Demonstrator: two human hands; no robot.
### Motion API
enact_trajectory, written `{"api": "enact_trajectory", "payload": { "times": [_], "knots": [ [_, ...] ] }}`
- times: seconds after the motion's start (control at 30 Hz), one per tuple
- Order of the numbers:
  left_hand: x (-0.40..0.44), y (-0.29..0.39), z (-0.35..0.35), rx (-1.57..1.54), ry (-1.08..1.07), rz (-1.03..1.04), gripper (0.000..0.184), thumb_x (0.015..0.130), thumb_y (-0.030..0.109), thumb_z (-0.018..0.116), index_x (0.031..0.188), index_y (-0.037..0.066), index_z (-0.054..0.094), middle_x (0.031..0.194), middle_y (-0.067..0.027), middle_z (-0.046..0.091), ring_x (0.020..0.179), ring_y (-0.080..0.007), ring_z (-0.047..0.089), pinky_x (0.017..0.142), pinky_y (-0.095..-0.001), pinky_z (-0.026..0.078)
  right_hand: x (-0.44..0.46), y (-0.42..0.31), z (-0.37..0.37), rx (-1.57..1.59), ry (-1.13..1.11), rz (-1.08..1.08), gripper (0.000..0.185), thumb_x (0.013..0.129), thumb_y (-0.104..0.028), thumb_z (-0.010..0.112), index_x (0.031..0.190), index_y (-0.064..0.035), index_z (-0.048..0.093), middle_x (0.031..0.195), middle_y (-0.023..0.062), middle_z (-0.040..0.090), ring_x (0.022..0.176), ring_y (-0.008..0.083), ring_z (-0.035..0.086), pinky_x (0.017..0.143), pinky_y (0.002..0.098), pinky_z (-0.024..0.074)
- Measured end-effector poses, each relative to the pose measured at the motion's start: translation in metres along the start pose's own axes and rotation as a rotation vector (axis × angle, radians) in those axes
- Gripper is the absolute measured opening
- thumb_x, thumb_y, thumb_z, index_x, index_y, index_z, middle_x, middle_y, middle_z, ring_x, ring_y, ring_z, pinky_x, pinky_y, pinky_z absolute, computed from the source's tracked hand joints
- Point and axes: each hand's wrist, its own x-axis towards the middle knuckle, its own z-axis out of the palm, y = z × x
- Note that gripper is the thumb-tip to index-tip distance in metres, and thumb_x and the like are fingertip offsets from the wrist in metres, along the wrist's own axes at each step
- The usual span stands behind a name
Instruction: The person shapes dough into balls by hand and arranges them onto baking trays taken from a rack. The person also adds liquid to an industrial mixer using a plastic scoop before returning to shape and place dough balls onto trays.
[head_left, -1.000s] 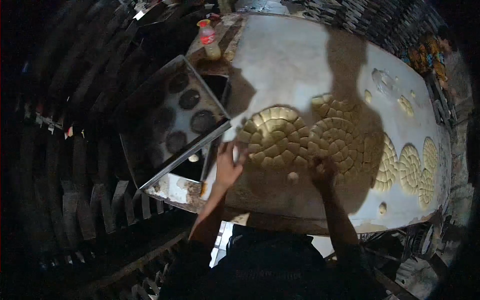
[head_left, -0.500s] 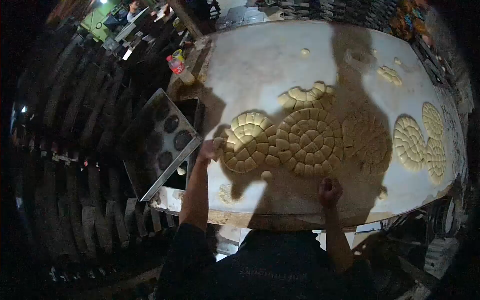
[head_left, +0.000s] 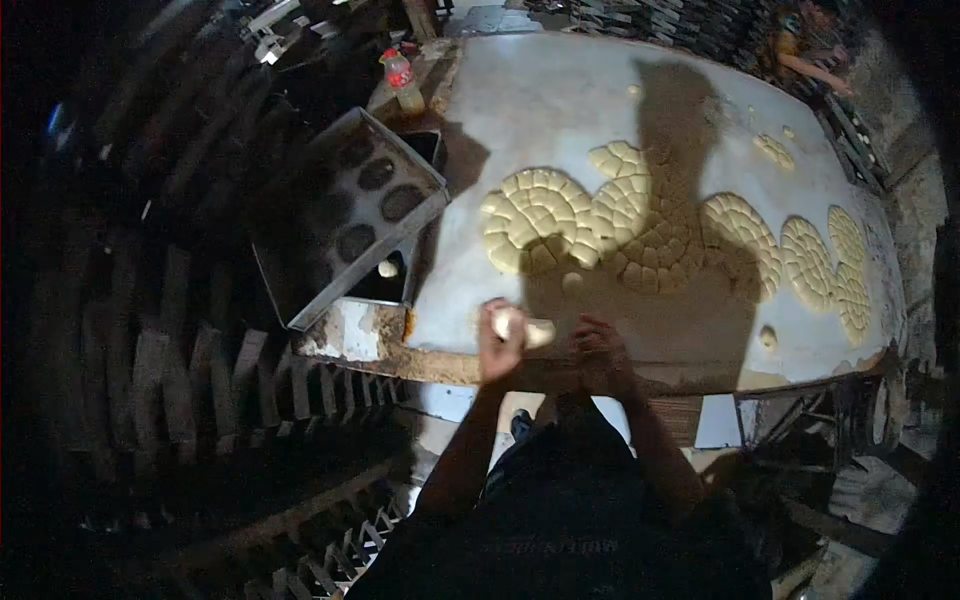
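My left hand (head_left: 497, 348) is closed around a pale lump of dough (head_left: 539, 333), low over the table near its front edge; part of the lump pokes out past the fingers. To its right, my right hand (head_left: 603, 356) hovers in shadow with fingers apart, apparently holding nothing. Ahead of both hands lies a large flat dough round (head_left: 537, 215) cut into many small pieces. Joined to it on the right is another cut round (head_left: 655, 255), mostly shaded. A small dough ball (head_left: 572, 282) sits just in front of them.
A dark metal tray with round hollows (head_left: 375, 205) leans at the table's left, over another pan (head_left: 385, 285). Behind it stands a plastic bottle (head_left: 401, 82). More cut dough rounds (head_left: 806, 262) lie to the right, with a small dough piece (head_left: 768, 338) near the front edge.
My left hand has come away from the left dough round toward the front edge, now with dough in it. My right hand has moved left and its fingers have loosened. The view has shifted.
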Motion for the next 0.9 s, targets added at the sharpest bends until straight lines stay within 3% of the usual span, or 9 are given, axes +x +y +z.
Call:
{"api": "enact_trajectory", "payload": {
  "times": [0.13,0.4,0.47,0.53,0.57,0.67,0.77,0.83,0.9],
  "knots": [
    [-0.027,0.005,0.068,0.133,0.140,0.334,0.019,0.096,0.019,0.047,0.104,0.002,0.048,0.082,-0.0037,0.055,0.069,-0.0114,0.054,0.058,-0.0276,0.046,-0.018,-0.022,0.029,-0.361,0.200,-0.162,0.025,0.087,-0.018,0.061,0.106,-0.0035,0.054,0.100,0.0106,0.059,0.085,0.0201,0.060,0.071,0.0327,0.0495],
    [-0.041,-0.105,0.068,0.415,-0.076,-0.153,0.024,0.082,0.010,0.058,0.105,0.006,0.052,0.109,-0.0184,0.050,0.098,-0.0324,0.050,0.083,-0.0448,0.043,-0.030,-0.035,-0.158,-0.805,0.647,-0.254,0.030,0.086,-0.021,0.060,0.107,-0.0008,0.052,0.096,0.0122,0.055,0.085,0.0206,0.054,0.076,0.0328,0.0457],
    [-0.034,-0.110,0.090,0.238,-0.174,-0.274,0.027,0.081,0.012,0.059,0.107,0.007,0.053,0.109,-0.0197,0.049,0.104,-0.0355,0.046,0.088,-0.0472,0.040,-0.037,-0.014,-0.226,-0.546,0.554,-0.272,0.034,0.086,-0.022,0.059,0.110,0.0008,0.051,0.100,0.0163,0.055,0.089,0.0288,0.056,0.083,0.0413,0.0453],
    [-0.009,-0.087,0.105,0.875,-0.939,0.543,0.034,0.079,0.018,0.061,0.110,0.007,0.054,0.112,-0.0217,0.047,0.108,-0.0386,0.043,0.094,-0.0499,0.035,-0.051,0.024,-0.283,-1.109,0.365,-0.492,0.036,0.088,-0.023,0.056,0.113,0.0021,0.049,0.105,0.0199,0.054,0.097,0.0345,0.053,0.089,0.0466,0.0419],
    [0.004,-0.084,0.109,0.881,-0.941,0.545,0.034,0.079,0.018,0.061,0.110,0.007,0.054,0.112,-0.0217,0.047,0.108,-0.0386,0.043,0.094,-0.0499,0.035,-0.046,0.021,-0.292,-1.665,0.121,-0.705,0.039,0.089,-0.024,0.054,0.117,0.0035,0.048,0.110,0.0235,0.053,0.104,0.0403,0.051,0.095,0.0519,0.0385],
    [0.039,-0.068,0.134,1.140,-0.712,0.438,0.033,0.078,0.024,0.063,0.106,0.007,0.056,0.112,-0.0203,0.048,0.108,-0.0394,0.043,0.093,-0.0509,0.036,-0.018,-0.036,-0.276,-1.609,-0.039,-0.168,0.042,0.091,-0.023,0.050,0.122,0.0047,0.045,0.121,0.0292,0.046,0.120,0.0457,0.039,0.103,0.0586,0.0275],
    [0.052,-0.078,0.194,1.056,-0.470,0.392,0.031,0.078,0.024,0.061,0.104,0.007,0.058,0.114,-0.0185,0.048,0.107,-0.0384,0.045,0.092,-0.0532,0.036,0.024,0.028,-0.272,-1.535,0.172,-0.545,0.040,0.088,-0.018,0.051,0.117,0.0091,0.048,0.129,0.0335,0.038,0.120,0.0517,0.035,0.103,0.0593,0.0250],
    [0.027,-0.128,0.208,0.921,-0.583,-0.076,0.031,0.079,0.023,0.060,0.104,0.007,0.058,0.111,-0.0181,0.050,0.104,-0.0395,0.046,0.091,-0.0542,0.036,0.015,0.063,-0.246,-1.402,0.074,-0.421,0.042,0.085,-0.019,0.054,0.114,0.0104,0.048,0.127,0.0343,0.038,0.120,0.0515,0.035,0.103,0.0589,0.0256],
    [-0.018,-0.121,0.194,1.007,-0.639,0.172,0.031,0.079,0.022,0.060,0.105,0.006,0.057,0.109,-0.0180,0.051,0.103,-0.0385,0.047,0.091,-0.0531,0.036,-0.011,0.055,-0.239,-1.276,-0.018,-0.320,0.043,0.083,-0.020,0.057,0.111,0.0116,0.048,0.125,0.0351,0.038,0.119,0.0513,0.035,0.103,0.0586,0.0262]
  ]
}}
